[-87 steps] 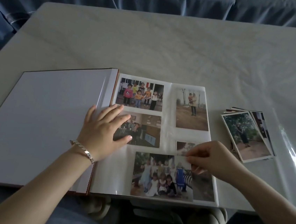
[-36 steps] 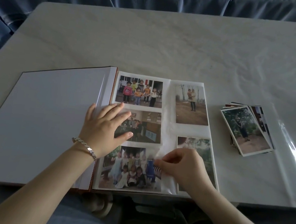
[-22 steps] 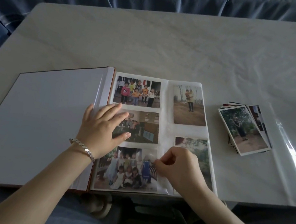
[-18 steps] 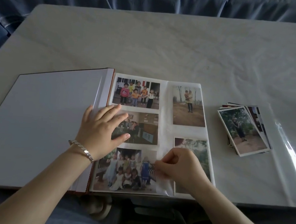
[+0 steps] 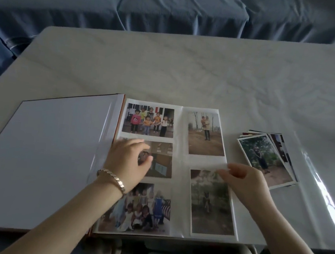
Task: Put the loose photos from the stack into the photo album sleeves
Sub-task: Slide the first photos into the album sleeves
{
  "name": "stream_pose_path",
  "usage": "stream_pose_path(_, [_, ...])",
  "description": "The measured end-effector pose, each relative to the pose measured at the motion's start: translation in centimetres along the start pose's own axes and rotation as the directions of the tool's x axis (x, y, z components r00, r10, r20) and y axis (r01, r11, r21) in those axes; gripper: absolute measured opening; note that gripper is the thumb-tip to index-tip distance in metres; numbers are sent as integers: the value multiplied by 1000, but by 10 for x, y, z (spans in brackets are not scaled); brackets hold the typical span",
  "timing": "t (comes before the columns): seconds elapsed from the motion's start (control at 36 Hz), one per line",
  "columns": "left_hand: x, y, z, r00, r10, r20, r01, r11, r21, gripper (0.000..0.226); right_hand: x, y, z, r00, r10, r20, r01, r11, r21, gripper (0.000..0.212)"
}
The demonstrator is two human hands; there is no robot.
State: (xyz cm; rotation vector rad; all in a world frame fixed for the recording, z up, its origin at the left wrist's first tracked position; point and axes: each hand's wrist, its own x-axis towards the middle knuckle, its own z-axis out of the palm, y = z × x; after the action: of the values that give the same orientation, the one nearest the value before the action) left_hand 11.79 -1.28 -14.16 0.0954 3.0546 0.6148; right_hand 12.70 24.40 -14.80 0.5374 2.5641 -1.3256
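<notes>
- The left hand (image 5: 130, 160), flat on the middle photo a moment ago, now blurs above it; fingers loosely bent, gripping nothing I can see;
- the group photo (image 5: 139, 206) now sits fully in the album (image 5: 56, 156)'s bottom-left sleeve; that one looks done;
- the right hand (image 5: 245, 182) has left it and moved right; its fingers pinch the sleeve lip (image 5: 221, 168) above the lower-right photo (image 5: 212, 204);
- the stack (image 5: 266, 158) waits on the worktop (image 5: 189, 67) beside the album.
</notes>
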Motion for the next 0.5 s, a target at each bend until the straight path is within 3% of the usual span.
stream_pose_path(0.08, [11,28,1,988,-63,144,102,953,-286,33,-5,-1,-6,1000,-5,-1,5,984,178,32])
stream_pose_path(0.17, [30,54,3,958,-83,273,195,890,-412,36,-11,-6,-13,997,-73,13,64,935,349,19])
stream_pose_path(0.25, [46,79,3,922,-111,372,309,789,-531,42,-20,-17,-13,972,-233,42,196,891,411,20])
stream_pose_path(0.31, [52,92,1,914,-140,381,348,754,-557,45,-25,-23,-10,945,-326,27,292,878,380,28])
stream_pose_path(0.39, [60,102,-4,920,-173,351,344,786,-514,44,-27,-27,-7,923,-384,5,360,872,332,36])
stream_pose_path(0.5, [64,102,-7,922,-176,344,345,777,-527,22,-28,-27,-8,913,-408,10,382,865,326,37])
